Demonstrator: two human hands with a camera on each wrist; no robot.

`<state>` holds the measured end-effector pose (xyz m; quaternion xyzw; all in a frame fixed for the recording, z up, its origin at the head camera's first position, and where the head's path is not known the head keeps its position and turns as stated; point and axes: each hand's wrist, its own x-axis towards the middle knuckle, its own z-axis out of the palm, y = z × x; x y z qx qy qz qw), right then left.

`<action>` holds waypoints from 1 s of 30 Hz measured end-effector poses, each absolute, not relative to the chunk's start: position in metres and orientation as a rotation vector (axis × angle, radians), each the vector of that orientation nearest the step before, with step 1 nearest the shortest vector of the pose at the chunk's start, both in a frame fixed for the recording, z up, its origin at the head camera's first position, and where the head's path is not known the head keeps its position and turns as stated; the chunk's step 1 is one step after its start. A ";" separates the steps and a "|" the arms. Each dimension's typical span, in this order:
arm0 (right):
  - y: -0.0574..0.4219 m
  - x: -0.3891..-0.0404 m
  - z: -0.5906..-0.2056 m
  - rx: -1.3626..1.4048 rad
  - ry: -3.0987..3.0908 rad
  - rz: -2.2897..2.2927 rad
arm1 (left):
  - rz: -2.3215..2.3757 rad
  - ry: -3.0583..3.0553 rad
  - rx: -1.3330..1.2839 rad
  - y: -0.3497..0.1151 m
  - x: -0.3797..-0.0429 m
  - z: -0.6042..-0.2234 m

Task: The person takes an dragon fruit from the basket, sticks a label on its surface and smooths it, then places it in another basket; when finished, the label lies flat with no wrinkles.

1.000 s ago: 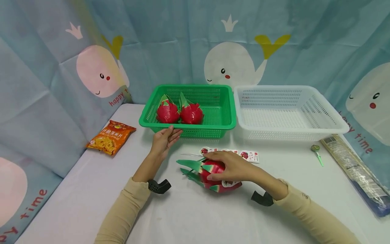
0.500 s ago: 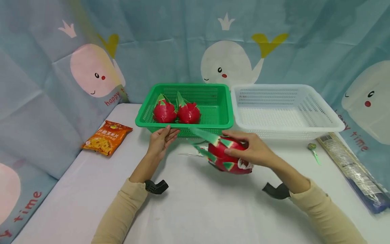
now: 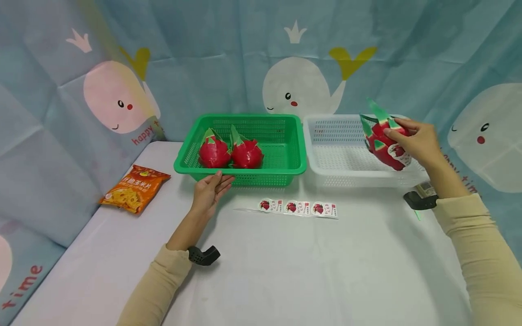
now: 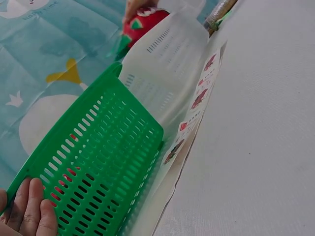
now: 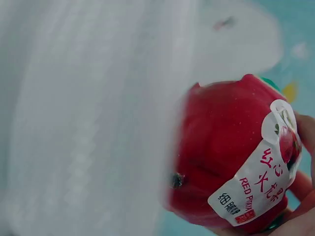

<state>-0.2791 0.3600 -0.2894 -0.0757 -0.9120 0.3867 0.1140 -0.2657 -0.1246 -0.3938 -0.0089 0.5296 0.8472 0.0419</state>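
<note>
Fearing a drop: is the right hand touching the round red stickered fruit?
Touching: head view shows the right hand gripping the fruit between thumb and fingers.

The red, green-tipped dragon fruit (image 5: pixel 221 132) has smooth, faintly glossy skin under a smooth white paper-like label (image 5: pixel 246 187). The green slotted rectangular basket (image 3: pixel 240 171) is smooth plastic; the white perforated one (image 3: pixel 346 181) is translucent plastic. The orange snack bag (image 3: pixel 134 188) is crinkled, shiny film. The blue whale-printed backdrop (image 3: pixel 204 45) is creased, matt cloth.
</note>
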 end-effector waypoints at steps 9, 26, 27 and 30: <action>0.401 -0.308 -0.334 -0.409 -2.763 1.012 | 2.620 1.621 -0.026 -0.128 -0.264 -0.396; 0.410 -0.314 -0.343 -0.348 -3.002 0.936 | 2.594 1.677 -0.005 -0.122 -0.266 -0.397; 0.410 -0.313 -0.343 -0.326 -3.010 0.905 | 2.593 1.677 -0.005 -0.122 -0.266 -0.397; 0.404 -0.310 -0.341 -0.266 -2.998 0.839 | 2.604 1.675 -0.013 -0.122 -0.265 -0.397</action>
